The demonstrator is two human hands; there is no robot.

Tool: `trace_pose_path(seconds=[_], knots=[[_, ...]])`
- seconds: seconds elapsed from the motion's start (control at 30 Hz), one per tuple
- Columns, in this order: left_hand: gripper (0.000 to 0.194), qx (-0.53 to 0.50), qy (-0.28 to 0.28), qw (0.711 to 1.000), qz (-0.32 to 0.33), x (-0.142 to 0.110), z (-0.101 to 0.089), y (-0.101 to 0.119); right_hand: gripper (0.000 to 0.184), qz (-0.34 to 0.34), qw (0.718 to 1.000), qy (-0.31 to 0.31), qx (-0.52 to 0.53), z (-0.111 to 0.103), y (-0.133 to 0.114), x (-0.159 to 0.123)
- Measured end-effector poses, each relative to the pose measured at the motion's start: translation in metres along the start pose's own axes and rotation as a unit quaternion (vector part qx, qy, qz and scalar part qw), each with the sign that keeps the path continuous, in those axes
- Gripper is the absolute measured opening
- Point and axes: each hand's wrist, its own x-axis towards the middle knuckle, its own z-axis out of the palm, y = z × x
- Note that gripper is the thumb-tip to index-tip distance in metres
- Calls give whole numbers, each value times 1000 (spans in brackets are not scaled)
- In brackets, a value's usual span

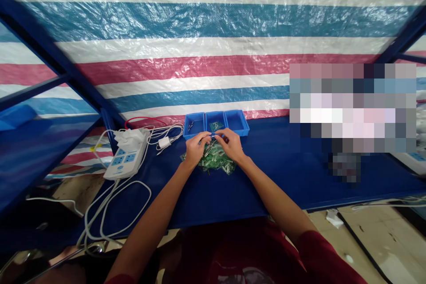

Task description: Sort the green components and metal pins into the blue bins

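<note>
Both hands work over a pile of small green plastic bags (213, 162) on the blue table (266, 173). My left hand (195, 147) is closed in a pinch on a small thing I cannot make out, just above the pile's left side. My right hand (231, 144) is curled the same way at the pile's right, fingertips close to the left hand's. Directly behind them stand three joined blue trays (215, 123): the left one holds a few small metal parts, the middle one a green bag.
A white power strip (125, 159) with plugged adapters and looping white cables (109, 213) lies at the left. A striped tarpaulin (206, 53) closes the back. Blue frame bars (49, 53) run on both sides. A blurred patch covers the right.
</note>
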Motion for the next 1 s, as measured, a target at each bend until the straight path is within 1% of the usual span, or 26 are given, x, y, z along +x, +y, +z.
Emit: trace_pose_path(seconds=[0.1, 0.2, 0.3, 0.4, 0.5, 0.6, 0.7, 0.8, 0.9, 1.0], knots=[[18, -6, -12, 1000, -2, 0, -1, 2, 29, -16, 1000, -15, 2, 0, 0, 0], [19, 9, -22, 1000, -9, 1, -2, 5, 29, -8, 1000, -4, 1, 1, 1, 0], [22, 34, -34, 999, 6, 2, -2, 7, 28, 0, 1000, 8, 3, 1, 1, 0], [24, 39, -40, 998, 28, 3, -2, 7, 26, 5, 1000, 1, 9, 0, 1, 0], [23, 28, -39, 999, 24, 4, -2, 8, 24, 13, 1000, -8, 24, -1, 0, 0], [23, -4, -50, 999, -2, 5, -3, 9, 25, 28, 998, -14, 57, -2, -2, 1], [23, -51, -58, 996, -40, 4, -4, 11, 27, 51, 991, -28, 120, -2, -3, 1], [22, -89, -38, 992, -78, 4, -3, 13, 30, 81, 983, -22, 165, -1, -2, 1], [22, -138, -16, 982, -128, 6, -1, 14, 34, 98, 981, -10, 166, 2, 0, 1], [24, -188, -7, 966, -175, 8, -1, 11, 36, 88, 985, -9, 146, 4, 1, 1]])
